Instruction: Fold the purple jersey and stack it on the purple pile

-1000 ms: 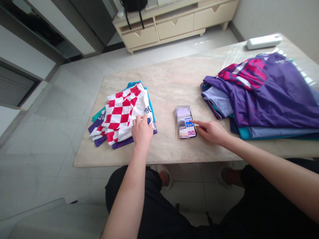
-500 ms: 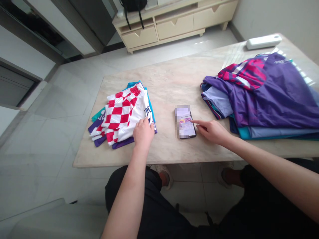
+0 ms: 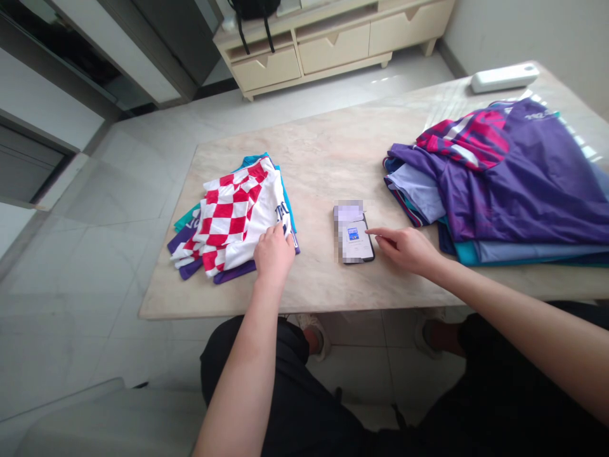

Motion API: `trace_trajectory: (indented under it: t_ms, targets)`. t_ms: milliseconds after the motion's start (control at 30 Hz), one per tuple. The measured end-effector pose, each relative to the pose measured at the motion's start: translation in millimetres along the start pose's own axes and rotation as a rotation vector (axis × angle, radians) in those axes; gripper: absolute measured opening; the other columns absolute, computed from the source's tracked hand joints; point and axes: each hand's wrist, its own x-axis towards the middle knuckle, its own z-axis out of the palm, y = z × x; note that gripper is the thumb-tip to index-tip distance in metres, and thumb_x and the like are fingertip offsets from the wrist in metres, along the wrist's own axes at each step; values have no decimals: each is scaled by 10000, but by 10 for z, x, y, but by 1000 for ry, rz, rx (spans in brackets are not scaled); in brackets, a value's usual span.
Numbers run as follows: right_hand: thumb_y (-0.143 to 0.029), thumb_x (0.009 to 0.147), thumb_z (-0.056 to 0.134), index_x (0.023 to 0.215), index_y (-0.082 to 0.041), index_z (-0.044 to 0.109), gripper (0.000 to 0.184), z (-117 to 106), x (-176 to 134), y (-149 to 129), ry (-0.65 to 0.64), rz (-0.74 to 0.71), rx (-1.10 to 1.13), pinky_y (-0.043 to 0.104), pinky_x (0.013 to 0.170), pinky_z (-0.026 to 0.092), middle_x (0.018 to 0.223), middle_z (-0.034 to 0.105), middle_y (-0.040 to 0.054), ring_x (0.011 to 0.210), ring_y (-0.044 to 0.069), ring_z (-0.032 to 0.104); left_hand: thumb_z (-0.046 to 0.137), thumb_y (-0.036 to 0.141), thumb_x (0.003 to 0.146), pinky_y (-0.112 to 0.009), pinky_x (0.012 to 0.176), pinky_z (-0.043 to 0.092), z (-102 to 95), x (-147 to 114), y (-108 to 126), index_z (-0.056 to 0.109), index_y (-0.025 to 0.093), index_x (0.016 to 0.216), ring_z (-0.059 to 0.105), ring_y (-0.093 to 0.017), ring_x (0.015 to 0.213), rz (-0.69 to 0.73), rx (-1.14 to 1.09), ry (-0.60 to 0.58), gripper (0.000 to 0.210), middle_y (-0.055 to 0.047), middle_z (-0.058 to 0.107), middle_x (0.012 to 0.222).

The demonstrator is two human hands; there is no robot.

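My left hand rests on the lower right edge of a folded red-and-white checked jersey, which lies on top of a small stack of folded shirts. Its fingers are slightly bent and hold nothing that I can see. A smartphone lies flat on the table between two stacks of clothes, partly blurred out, with a small blue picture on its pale screen. At the phone's right edge is my right hand, index finger stretched toward the screen and the other fingers curled. Nothing shows in its grip.
A taller pile of folded shirts, topped by a purple jersey with a pink patterned part, fills the right side of the marble-look table. A white oblong object lies behind it. Across the floor stands a low cream cabinet with a black bag.
The phone's screen has switched from a page with colourful pictures to a paler one with a small blue picture. My right index finger has shifted slightly right; my left hand stays put.
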Motion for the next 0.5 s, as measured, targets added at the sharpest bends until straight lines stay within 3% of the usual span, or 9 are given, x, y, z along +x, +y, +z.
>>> trace_trajectory:
  t_ms: [300, 500]
  targets:
    - [-369, 984, 458, 1252, -268, 755, 413, -4, -10, -4, -18, -15, 11, 303, 562, 294, 634, 665, 15, 527, 150, 506, 500, 282, 977, -389, 964, 519, 18, 3, -6, 593, 129, 1354, 647, -308, 1131, 20, 4, 2, 417, -158, 693, 1247]
    - [-394, 1000, 468, 1250, -301, 758, 394, 10, -17, -5, -78, -46, -45, 297, 561, 289, 722, 743, 29, 567, 155, 573, 499, 293, 982, -388, 970, 516, 16, -6, -1, 600, 130, 1343, 646, -309, 1131, 32, 18, 0, 408, -158, 693, 1237]
